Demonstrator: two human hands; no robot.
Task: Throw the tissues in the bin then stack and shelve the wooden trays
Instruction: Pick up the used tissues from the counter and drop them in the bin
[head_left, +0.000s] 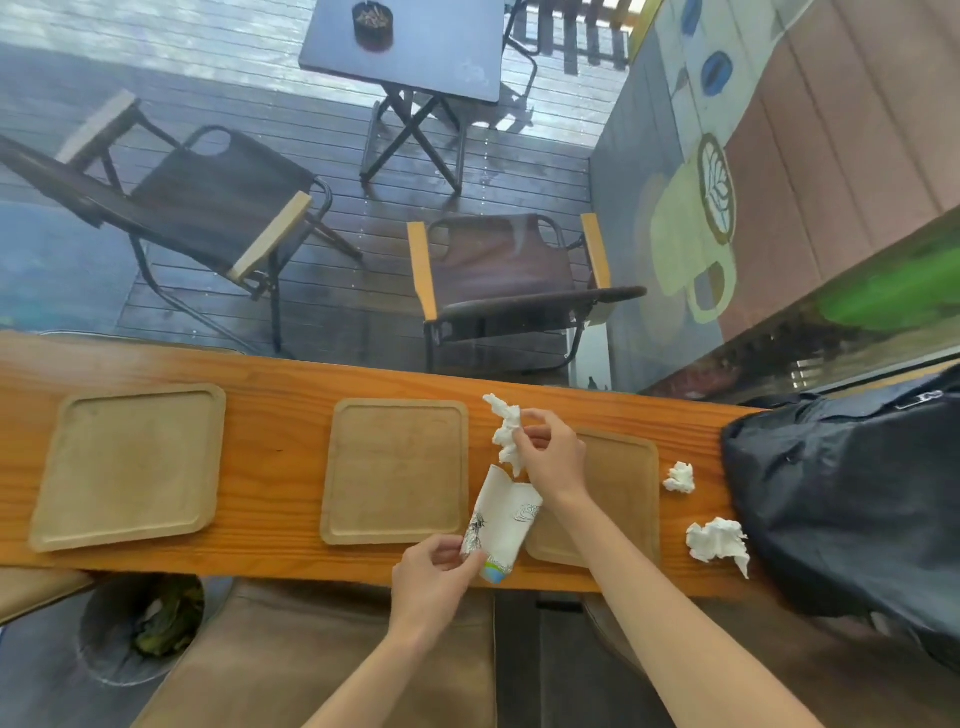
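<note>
Three square wooden trays lie in a row on the orange counter (280, 374): a left tray (130, 467), a middle tray (395, 470) and a right tray (623, 488) partly hidden by my right arm. My right hand (550, 454) pinches a crumpled white tissue (505, 428) just above the mouth of a printed paper cup (501, 522). My left hand (434, 584) grips that cup near its base, tilted over the counter's near edge. Two more crumpled tissues lie right of the trays, a small one (679, 478) and a larger one (719, 543).
A round bin (106, 654) with green scraps inside stands on the floor below the counter at the left. A black bag (852, 499) lies on the counter's right end. Brown stool seats (291, 654) sit under the near edge. Behind the glass are chairs and a table.
</note>
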